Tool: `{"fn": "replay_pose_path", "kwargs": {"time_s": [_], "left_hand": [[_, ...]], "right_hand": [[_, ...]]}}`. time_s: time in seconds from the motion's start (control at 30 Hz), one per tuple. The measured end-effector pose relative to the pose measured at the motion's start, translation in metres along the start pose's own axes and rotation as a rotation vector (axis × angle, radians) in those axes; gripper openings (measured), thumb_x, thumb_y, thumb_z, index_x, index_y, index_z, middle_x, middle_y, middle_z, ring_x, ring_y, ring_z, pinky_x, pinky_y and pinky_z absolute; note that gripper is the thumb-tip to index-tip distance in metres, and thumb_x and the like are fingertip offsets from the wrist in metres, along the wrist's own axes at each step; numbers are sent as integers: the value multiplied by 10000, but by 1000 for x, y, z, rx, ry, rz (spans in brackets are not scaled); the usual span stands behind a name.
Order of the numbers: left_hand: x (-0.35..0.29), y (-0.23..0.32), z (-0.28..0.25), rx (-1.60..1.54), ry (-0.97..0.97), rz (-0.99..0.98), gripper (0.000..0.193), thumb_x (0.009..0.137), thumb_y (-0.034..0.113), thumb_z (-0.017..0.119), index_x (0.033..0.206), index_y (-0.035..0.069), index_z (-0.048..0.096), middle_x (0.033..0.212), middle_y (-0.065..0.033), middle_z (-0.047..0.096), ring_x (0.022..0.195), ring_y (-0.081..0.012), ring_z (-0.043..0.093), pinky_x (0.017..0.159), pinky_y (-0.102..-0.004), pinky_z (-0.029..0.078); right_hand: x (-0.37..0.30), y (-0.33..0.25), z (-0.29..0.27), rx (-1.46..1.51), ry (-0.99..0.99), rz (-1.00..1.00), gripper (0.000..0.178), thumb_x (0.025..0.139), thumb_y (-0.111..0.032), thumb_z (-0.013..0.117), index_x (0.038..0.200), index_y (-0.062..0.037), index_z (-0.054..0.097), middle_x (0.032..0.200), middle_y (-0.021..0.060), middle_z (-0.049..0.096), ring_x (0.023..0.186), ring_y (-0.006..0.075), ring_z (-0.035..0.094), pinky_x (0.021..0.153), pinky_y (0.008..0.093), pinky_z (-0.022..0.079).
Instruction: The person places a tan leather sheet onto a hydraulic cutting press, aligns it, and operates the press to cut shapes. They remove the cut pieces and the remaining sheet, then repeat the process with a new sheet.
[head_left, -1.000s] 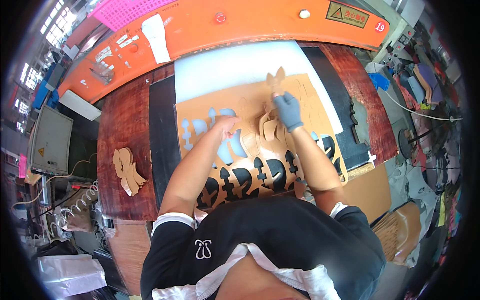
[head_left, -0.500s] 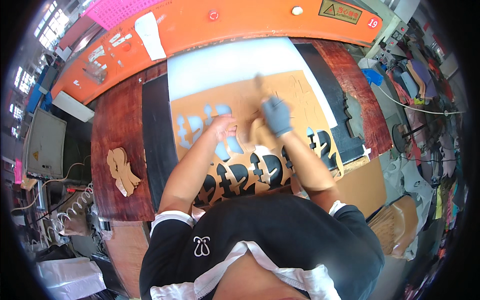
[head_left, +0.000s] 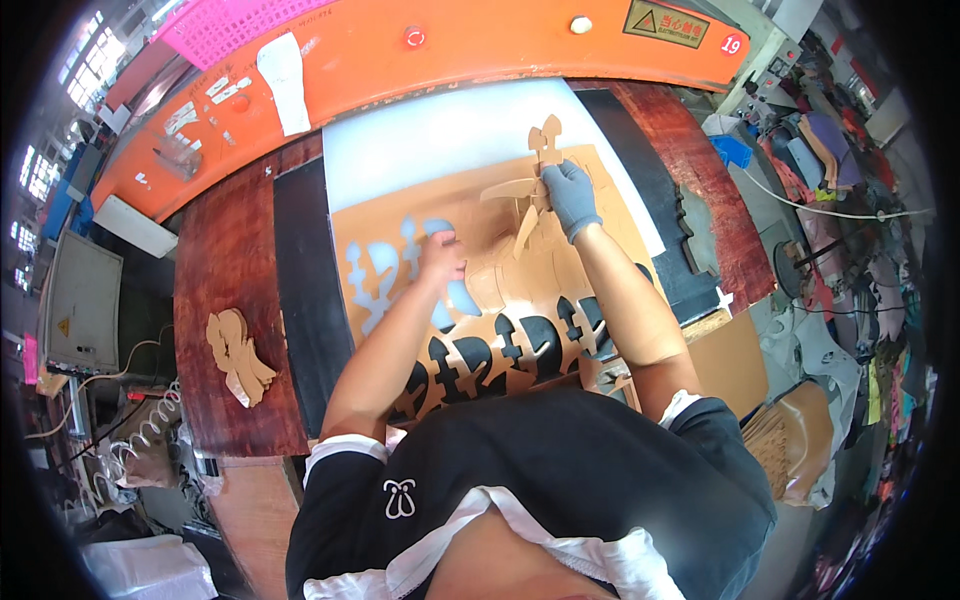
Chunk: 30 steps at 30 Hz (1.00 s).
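The orange beam (head_left: 500, 50) bears a warning sign (head_left: 668, 22) and numbered disc (head_left: 731, 44).

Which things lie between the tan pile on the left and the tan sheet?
In the head view, from the tan pile to the tan sheet, there is first some reddish table, then a black strip.

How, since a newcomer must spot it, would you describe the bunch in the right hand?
Find the orange beam across the top, then the tan sheet below it. Over the sheet's right half, the grey-gloved right hand grips the bunch of tan cut pieces. Unlike the stack lying on the wood at left, this bunch is held up, pointed tips toward the beam.
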<state>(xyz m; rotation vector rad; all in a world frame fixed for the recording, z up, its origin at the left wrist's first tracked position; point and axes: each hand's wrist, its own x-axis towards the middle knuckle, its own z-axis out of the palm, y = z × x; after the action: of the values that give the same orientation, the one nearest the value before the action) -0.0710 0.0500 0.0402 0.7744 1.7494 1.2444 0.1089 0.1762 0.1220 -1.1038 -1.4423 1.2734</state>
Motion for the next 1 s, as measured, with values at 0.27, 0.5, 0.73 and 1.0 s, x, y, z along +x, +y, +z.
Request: {"fn": "replay_pose_path", "kwargs": {"time_s": [0.27, 0.5, 0.73, 1.0], "left_hand": [[-43, 53, 31, -33, -247, 277, 351, 907, 328, 516, 1077, 24, 564, 977, -108, 636, 887, -212, 608, 818, -354, 453], [-26, 61, 31, -477, -259, -50, 234, 918, 298, 531, 959, 68, 527, 825, -45, 598, 753, -137, 590, 713, -294, 481], [-55, 43, 49, -24, -141, 607, 434, 850, 251, 625, 1142, -12, 440, 1061, -141, 560, 1024, -240, 528, 879, -333, 427], [-75, 21, 23, -468, -554, -219, 531, 856, 274, 614, 1272, 55, 369, 1034, -118, 576, 951, -216, 581, 824, -375, 445]], "right_hand": [[-24, -8, 12, 190, -100, 139, 222, 845, -230, 575, 777, -19, 590, 646, 47, 572, 557, 100, 514, 491, 251, 402], [-43, -14, 3, 175, -179, 212, 165, 866, -213, 572, 807, -61, 591, 678, 26, 580, 555, 99, 541, 476, 223, 417], [-58, -10, -16, 764, -153, 519, 151, 880, -175, 547, 945, -47, 595, 785, 66, 636, 629, 154, 617, 526, 255, 517], [-77, -7, -26, 712, -166, 640, 225, 910, -193, 494, 1054, -33, 560, 880, 97, 632, 759, 196, 617, 656, 303, 513]]}}
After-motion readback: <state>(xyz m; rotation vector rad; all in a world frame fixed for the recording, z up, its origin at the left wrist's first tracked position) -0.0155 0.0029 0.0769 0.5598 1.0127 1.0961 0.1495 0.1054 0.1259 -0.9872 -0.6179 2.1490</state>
